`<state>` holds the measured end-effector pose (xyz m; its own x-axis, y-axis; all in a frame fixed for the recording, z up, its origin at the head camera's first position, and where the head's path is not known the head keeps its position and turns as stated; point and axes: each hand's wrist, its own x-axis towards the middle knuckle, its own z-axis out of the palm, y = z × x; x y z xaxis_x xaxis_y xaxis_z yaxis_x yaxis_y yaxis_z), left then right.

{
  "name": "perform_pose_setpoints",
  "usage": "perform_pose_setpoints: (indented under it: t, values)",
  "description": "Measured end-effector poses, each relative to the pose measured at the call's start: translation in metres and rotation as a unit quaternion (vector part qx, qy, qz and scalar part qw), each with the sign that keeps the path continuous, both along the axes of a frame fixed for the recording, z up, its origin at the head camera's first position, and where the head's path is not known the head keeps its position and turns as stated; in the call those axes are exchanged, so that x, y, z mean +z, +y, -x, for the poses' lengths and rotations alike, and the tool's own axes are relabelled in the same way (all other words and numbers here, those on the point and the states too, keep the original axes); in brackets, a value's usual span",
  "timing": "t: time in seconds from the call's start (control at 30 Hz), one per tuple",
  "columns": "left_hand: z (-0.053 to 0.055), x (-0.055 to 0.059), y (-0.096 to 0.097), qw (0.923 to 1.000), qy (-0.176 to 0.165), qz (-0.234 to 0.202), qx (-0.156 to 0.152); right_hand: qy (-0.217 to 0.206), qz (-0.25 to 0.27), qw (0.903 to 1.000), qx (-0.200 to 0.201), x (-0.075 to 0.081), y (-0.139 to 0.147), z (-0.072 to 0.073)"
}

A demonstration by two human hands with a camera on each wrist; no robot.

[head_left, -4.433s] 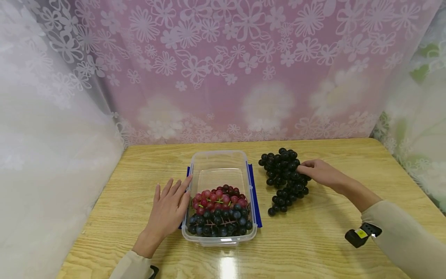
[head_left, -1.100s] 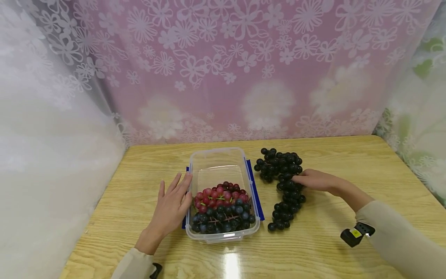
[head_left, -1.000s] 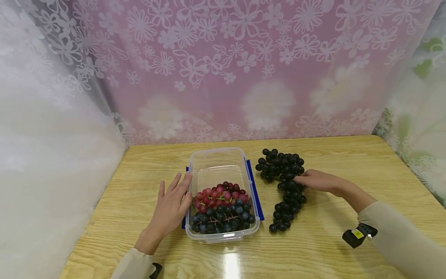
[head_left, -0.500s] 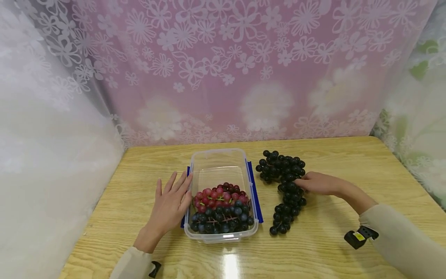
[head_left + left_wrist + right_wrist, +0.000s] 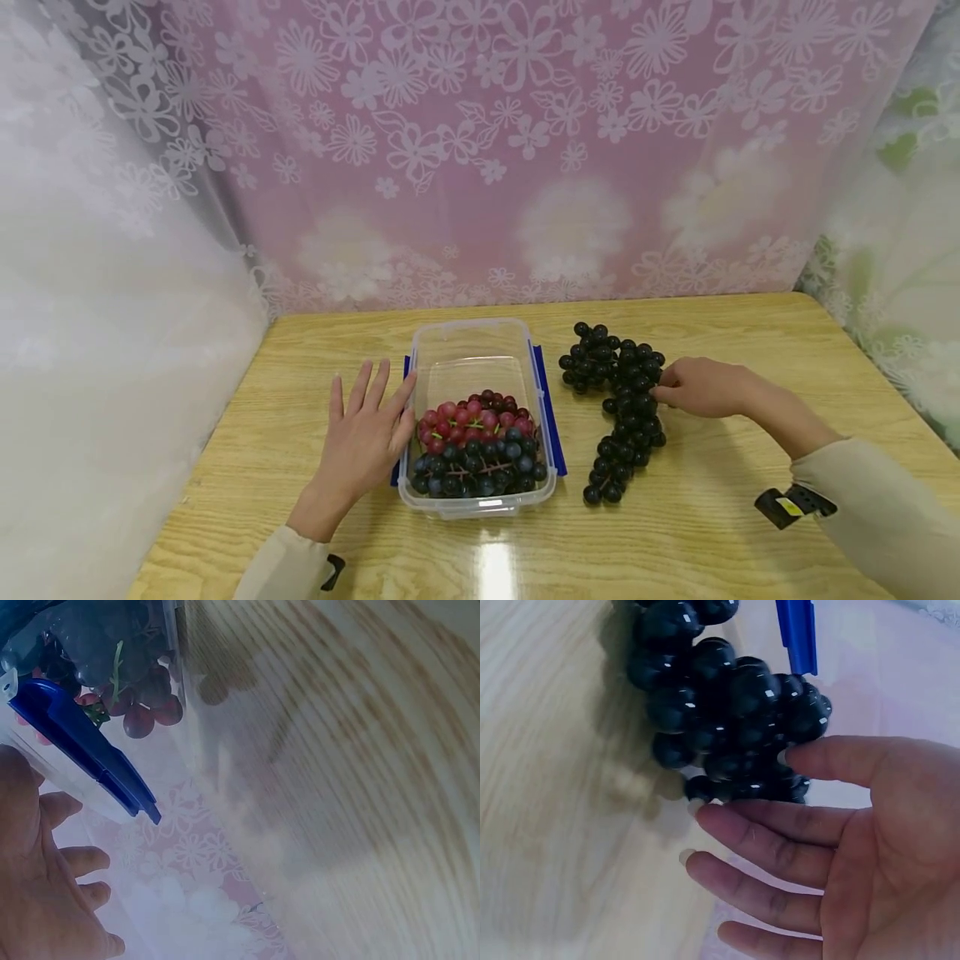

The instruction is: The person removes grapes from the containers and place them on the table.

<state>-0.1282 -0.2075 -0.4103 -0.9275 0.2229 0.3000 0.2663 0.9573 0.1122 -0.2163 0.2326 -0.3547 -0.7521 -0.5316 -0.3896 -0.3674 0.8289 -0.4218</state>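
My left hand (image 5: 363, 435) lies with its fingers spread beside a clear plastic food container (image 5: 480, 507), index finger touching the left rim. Inside, at the near end, lie pink-red grapes (image 5: 453, 421) with green stems, dark red grapes (image 5: 498, 406) behind them and blue-black grapes (image 5: 480, 471) in front. To the container's right, black grapes (image 5: 636, 400) stretch along the table in a bent line; whether they form one bunch or two I cannot tell. My right hand (image 5: 705, 387) pinches their right edge between thumb and index finger, the other fingers loosely extended in the right wrist view.
Blue side clasps (image 5: 549, 412) hang folded out along both long sides of the container. The wooden table (image 5: 315, 350) ends at a pink floral curtain (image 5: 450, 167) behind, with pale sheets at the left and right.
Over the last seconds the black grapes have been drawn out longer toward me. Just now my right hand shifts right with their middle part, and a gap shows beside the upper-left cluster.
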Motion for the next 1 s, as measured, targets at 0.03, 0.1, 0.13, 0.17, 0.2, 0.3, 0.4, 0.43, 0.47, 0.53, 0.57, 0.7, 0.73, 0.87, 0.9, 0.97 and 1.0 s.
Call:
perform_pose_setpoints:
  t: [0.03, 0.1, 0.13, 0.17, 0.2, 0.3, 0.4, 0.43, 0.47, 0.53, 0.57, 0.7, 0.73, 0.87, 0.9, 0.97, 1.0]
  values:
    - [0.0, 0.0, 0.0, 1.0, 0.0, 0.003, 0.001, 0.007, -0.003, 1.0, 0.0, 0.002, 0.0, 0.0]
    - [0.0, 0.0, 0.0, 1.0, -0.001, 0.004, 0.002, 0.028, -0.012, 0.9995, -0.007, 0.007, -0.002, 0.0]
    - [0.001, -0.001, -0.001, 1.0, -0.002, 0.004, 0.002, 0.044, -0.017, 0.9988, -0.014, 0.01, -0.004, -0.001]
    - [0.001, -0.001, -0.001, 1.0, -0.002, 0.004, 0.003, 0.061, -0.022, 0.9976, -0.023, 0.013, -0.006, -0.002]
    - [0.001, -0.001, -0.001, 1.0, -0.002, 0.004, 0.003, 0.08, -0.027, 0.9959, -0.032, 0.016, -0.009, -0.003]
    - [0.001, -0.001, -0.002, 1.0, -0.001, 0.004, 0.004, 0.145, -0.028, 0.9878, -0.051, 0.024, -0.02, -0.008]
    - [0.001, -0.001, -0.002, 1.0, -0.005, 0.004, 0.004, 0.206, -0.019, 0.9766, -0.057, 0.031, -0.033, -0.012]
    - [0.0, -0.001, -0.002, 1.0, -0.006, 0.004, 0.004, 0.224, -0.013, 0.973, -0.055, 0.033, -0.036, -0.012]
    - [0.0, 0.0, -0.002, 1.0, -0.007, 0.003, 0.004, 0.239, -0.009, 0.9695, -0.052, 0.034, -0.04, -0.013]
    - [0.0, 0.0, -0.002, 0.9999, -0.009, 0.002, 0.005, 0.264, -0.002, 0.9636, -0.041, 0.038, -0.048, -0.012]
    - [0.001, 0.0, -0.002, 0.9999, -0.011, 0.001, 0.005, 0.274, 0.005, 0.9611, -0.034, 0.04, -0.052, -0.012]
    - [0.001, -0.001, -0.001, 0.9997, -0.022, -0.003, 0.01, 0.294, 0.027, 0.9554, 0.0, 0.045, -0.07, -0.009]
    - [0.002, -0.001, -0.001, 0.9997, -0.024, -0.003, 0.011, 0.296, 0.032, 0.9547, 0.007, 0.046, -0.074, -0.008]
    - [0.001, -0.002, -0.002, 0.9997, -0.021, -0.005, 0.011, 0.297, 0.052, 0.9527, 0.039, 0.046, -0.093, -0.007]
    - [0.001, -0.002, -0.002, 0.9998, -0.019, -0.005, 0.011, 0.298, 0.057, 0.9516, 0.048, 0.046, -0.098, -0.007]
    - [0.001, -0.003, -0.002, 0.9998, -0.015, -0.006, 0.009, 0.301, 0.063, 0.9494, 0.062, 0.047, -0.109, -0.008]
    - [0.001, -0.003, -0.003, 0.9998, -0.014, -0.006, 0.009, 0.304, 0.066, 0.9479, 0.07, 0.047, -0.114, -0.009]
